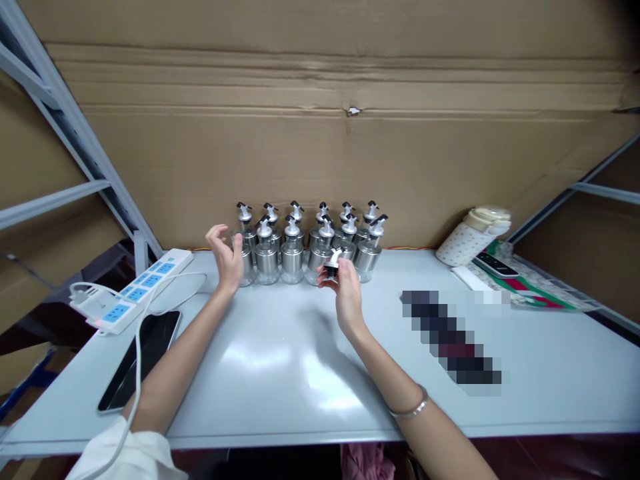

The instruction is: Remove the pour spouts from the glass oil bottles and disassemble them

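My left hand (227, 261) is raised at the left end of a group of glass bottles with metal sleeves. Its fingers are apart and curved, and it overlaps the leftmost front bottle (247, 267); whether they touch is unclear. That bottle's top is partly hidden by the hand. Between the thumb and fingers of my right hand (347, 293) is a pourer spout (332, 265), white above and black below, held in front of the bottles. The other bottles, such as this front one (292, 261), stand upright in two rows with white, black-tipped pourer spouts fitted.
A power strip (135, 290) with a white cable and a dark phone (145, 357) lie on the left. To the right are a pixelated dark item (450, 337), a leaning dotted bottle (465, 240) and a black device (495, 265). Cardboard (300, 147) walls the back.
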Demonstrator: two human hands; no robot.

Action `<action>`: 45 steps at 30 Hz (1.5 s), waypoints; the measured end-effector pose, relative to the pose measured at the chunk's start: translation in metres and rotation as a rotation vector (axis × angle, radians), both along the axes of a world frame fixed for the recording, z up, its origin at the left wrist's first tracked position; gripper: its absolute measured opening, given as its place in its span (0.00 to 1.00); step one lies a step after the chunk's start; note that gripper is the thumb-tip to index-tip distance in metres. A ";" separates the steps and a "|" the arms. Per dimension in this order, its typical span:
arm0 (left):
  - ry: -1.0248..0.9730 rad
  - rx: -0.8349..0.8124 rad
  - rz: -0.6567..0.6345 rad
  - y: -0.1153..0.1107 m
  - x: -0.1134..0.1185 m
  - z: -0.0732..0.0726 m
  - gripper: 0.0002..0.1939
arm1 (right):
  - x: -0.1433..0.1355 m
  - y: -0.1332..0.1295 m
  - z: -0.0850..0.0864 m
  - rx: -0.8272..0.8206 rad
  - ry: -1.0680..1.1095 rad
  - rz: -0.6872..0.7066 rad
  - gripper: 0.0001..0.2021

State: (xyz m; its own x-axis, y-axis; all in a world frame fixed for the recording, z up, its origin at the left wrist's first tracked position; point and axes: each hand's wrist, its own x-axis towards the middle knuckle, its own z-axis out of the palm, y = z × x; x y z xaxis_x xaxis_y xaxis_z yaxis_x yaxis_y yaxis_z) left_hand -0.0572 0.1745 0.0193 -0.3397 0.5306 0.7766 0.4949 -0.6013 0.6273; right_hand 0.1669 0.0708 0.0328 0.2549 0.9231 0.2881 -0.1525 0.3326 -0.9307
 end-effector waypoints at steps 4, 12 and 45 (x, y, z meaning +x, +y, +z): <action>0.216 0.221 -0.078 -0.025 0.030 -0.010 0.16 | 0.001 0.001 -0.004 0.040 -0.222 0.002 0.22; 0.299 0.029 -0.514 -0.072 0.096 -0.055 0.15 | 0.002 0.006 -0.014 0.026 -0.325 0.249 0.20; 0.328 -0.074 -0.539 -0.074 0.096 -0.055 0.14 | 0.022 0.015 -0.018 0.241 -0.853 0.014 0.13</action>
